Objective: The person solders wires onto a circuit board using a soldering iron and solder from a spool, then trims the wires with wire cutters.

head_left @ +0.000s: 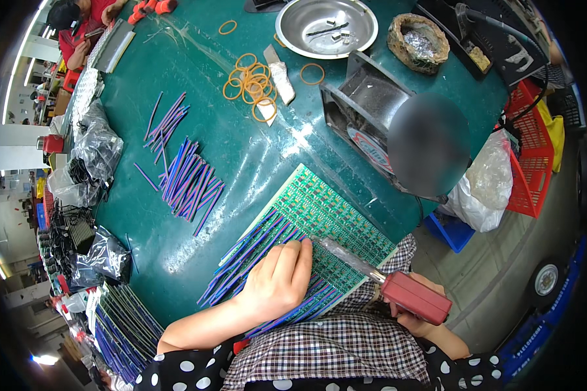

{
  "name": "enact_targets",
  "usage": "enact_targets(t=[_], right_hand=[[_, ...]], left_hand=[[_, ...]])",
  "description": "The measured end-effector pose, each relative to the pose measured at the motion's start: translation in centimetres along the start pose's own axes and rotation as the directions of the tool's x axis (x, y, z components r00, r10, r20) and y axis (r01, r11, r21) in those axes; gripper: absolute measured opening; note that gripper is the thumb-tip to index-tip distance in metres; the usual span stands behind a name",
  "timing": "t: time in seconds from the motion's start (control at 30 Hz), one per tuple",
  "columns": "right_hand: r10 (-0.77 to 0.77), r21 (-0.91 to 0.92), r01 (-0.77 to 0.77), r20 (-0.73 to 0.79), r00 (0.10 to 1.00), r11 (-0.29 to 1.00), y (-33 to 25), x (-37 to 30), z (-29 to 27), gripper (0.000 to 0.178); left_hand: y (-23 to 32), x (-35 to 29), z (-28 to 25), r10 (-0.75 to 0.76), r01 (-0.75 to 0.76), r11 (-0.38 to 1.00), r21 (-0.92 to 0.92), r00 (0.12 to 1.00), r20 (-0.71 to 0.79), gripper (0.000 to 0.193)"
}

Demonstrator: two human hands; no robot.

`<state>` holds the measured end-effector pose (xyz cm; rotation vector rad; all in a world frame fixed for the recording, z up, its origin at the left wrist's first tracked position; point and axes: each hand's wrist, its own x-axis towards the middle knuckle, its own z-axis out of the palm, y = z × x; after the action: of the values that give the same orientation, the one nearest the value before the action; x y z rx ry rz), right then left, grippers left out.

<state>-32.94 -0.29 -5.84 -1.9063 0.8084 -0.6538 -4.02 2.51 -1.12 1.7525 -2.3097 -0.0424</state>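
The worktop (241, 156) is glossy dark-green sheet with bright glare, the far round dish (326, 26) is shiny bare metal, the near circuit board (326, 215) is matt green, and the wires (189, 179) wear smooth plastic sleeves.

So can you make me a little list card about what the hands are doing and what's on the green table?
left hand: left hand presses flat on the blue and purple wires lying on the circuit board
right hand: right hand grips a soldering iron with a red handle, tip at the board
table: green table
loose wires: another wire bundle beside the board
far side: orange rubber bands, round metal dish
other person: red sleeve at the far left corner
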Motion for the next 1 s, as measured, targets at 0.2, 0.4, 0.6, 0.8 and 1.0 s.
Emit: enact_targets(t=[0.2, 0.4, 0.6, 0.8, 1.0], right_hand=[[-0.072, -0.072, 0.072, 0.001, 0.997, 0.995, -0.5, 0.5, 0.0, 0.068], [-0.076, -0.041, 0.074, -0.05, 0.996, 0.996, -0.4, 0.0, -0.2, 0.068], [-0.059, -0.012, 0.059, -0.083, 0.995, 0.998, 0.2, -1.0, 0.3, 0.068], [0.0, 0.036, 0.001, -0.026, 1.0, 0.999, 0.2, -1.1, 0.2, 0.067], [-0.127, -0.131, 0.124, -0.017, 0.992, 0.984, -0.3, 0.3, 0.1, 0.068]], left_hand=[[0.1, 0.0, 0.0, -0.005, 0.005, 1.0, 0.017, 1.0, 0.003, 0.037], [0.4, 0.0, 0.0, -0.004, 0.003, 0.998, 0.069, 1.0, 0.011, 0.037], [0.5, 0.0, -0.1, -0.019, 0.017, 0.998, 0.067, 1.0, 0.023, 0.036], [0.6, -0.2, 0.2, -0.015, 0.016, 0.999, 0.052, 1.0, -0.025, 0.033], [0.4, 0.0, 0.1, 0.019, -0.018, 0.999, 0.047, 1.0, -0.021, 0.033]])
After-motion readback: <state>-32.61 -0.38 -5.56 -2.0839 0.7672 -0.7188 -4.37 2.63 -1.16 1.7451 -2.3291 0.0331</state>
